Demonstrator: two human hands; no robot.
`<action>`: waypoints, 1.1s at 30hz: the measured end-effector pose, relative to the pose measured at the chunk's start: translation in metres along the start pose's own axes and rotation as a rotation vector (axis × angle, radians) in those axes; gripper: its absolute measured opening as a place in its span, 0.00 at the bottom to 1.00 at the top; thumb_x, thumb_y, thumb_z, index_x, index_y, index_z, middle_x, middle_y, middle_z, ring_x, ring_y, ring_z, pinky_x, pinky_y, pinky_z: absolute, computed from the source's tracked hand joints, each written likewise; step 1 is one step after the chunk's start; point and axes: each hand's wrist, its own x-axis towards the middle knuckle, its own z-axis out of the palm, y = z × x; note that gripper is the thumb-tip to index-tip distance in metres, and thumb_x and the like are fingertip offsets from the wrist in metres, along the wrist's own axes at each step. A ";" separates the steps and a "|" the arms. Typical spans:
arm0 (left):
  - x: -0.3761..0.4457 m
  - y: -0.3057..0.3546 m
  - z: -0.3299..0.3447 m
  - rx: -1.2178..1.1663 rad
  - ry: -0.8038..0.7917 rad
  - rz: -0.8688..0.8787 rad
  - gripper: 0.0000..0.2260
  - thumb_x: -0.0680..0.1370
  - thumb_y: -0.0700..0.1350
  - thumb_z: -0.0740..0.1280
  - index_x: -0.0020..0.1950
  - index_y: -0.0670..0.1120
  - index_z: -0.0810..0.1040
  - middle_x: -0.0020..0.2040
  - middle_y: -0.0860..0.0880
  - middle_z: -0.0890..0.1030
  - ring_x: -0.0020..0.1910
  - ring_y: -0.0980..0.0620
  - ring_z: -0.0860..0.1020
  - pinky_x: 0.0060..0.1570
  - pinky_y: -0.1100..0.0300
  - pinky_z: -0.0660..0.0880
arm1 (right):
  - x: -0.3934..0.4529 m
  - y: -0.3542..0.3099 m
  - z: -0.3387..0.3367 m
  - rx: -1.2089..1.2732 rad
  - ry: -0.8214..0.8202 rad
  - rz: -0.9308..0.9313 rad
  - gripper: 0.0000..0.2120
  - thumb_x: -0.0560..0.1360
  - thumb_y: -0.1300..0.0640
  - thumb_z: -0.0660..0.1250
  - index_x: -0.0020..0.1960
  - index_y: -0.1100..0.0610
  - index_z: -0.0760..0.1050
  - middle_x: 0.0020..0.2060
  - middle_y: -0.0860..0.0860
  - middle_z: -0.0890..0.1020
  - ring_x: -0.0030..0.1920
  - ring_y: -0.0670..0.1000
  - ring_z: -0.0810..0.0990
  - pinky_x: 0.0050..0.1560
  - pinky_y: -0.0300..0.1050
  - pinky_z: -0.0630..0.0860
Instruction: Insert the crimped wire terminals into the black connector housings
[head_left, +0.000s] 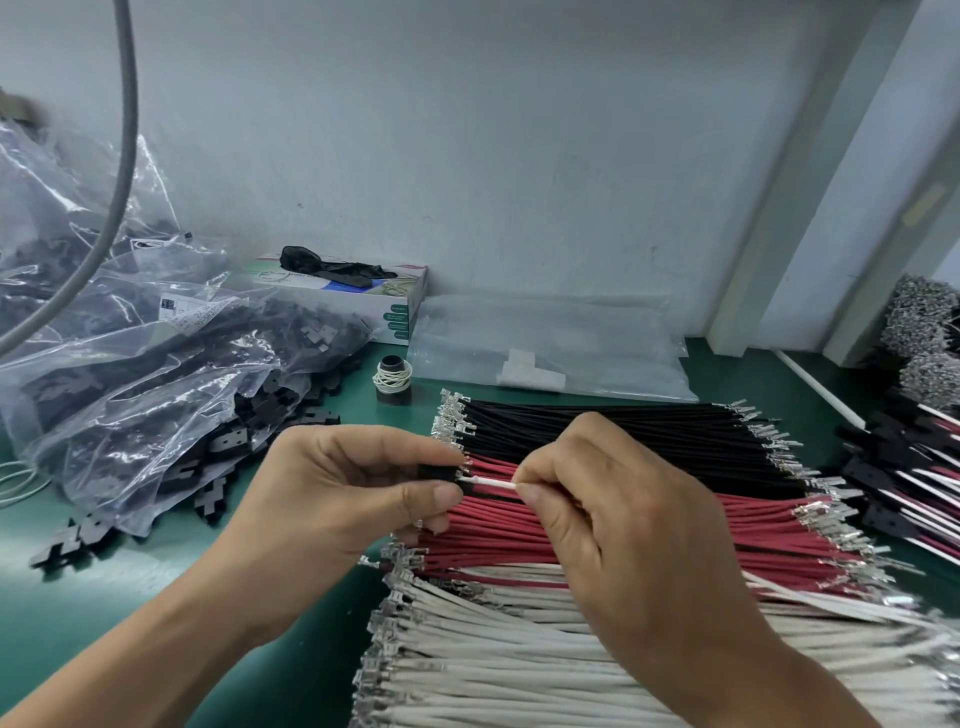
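Nearest the person, across the green bench top (291, 654), lie three sorted batches of cut wires with metal ends: white wires (498, 654) closest, red wires (649, 530) behind them, black wires (597, 431) furthest back. All three batches look large and mostly unused.

Above the red batch, the left hand (343, 488) pinches a small black housing (439, 473) between thumb and forefinger, the other fingers curled beneath. The right hand (618, 514) pinches a single white wire (491, 484) between thumb and fingertips, holding it level. Its metal end sits at the mouth of the housing; whether it is fully seated cannot be told, as the thumb and the housing hide it.

To the right, a heap of finished assemblies (904, 493) shows black housings already fitted with wires, so a fair number are done. Beyond it lie grey bundles (924, 322) too blurred to identify.

To the left, clear plastic bags (135, 364) hold a great many loose black housings, with more spilled on the bench (78, 540). Judged from this stock, most of the job remains.

Further back stand a small black spool wound with pale bands (393, 382), a flat clear bag (545, 343) and a glove box (358, 301) against the wall.
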 end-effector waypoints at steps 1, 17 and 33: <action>0.000 -0.001 0.001 0.000 -0.002 -0.004 0.14 0.59 0.40 0.80 0.45 0.42 0.89 0.35 0.36 0.85 0.31 0.48 0.83 0.33 0.63 0.80 | -0.001 0.000 0.002 0.053 -0.010 0.028 0.09 0.79 0.49 0.62 0.45 0.49 0.78 0.40 0.41 0.74 0.37 0.42 0.73 0.34 0.39 0.72; -0.002 -0.005 0.004 0.040 -0.022 0.016 0.13 0.62 0.39 0.79 0.46 0.42 0.89 0.38 0.35 0.86 0.31 0.47 0.83 0.35 0.63 0.81 | -0.003 0.000 0.012 -0.017 0.047 -0.055 0.11 0.80 0.52 0.61 0.44 0.54 0.80 0.40 0.44 0.75 0.38 0.44 0.73 0.38 0.35 0.69; 0.009 -0.002 -0.013 -0.061 0.151 0.146 0.13 0.65 0.46 0.78 0.48 0.46 0.89 0.39 0.39 0.86 0.35 0.47 0.84 0.36 0.60 0.82 | 0.002 0.012 -0.002 -0.135 0.016 0.010 0.15 0.80 0.44 0.58 0.53 0.50 0.81 0.43 0.42 0.78 0.38 0.43 0.77 0.34 0.38 0.71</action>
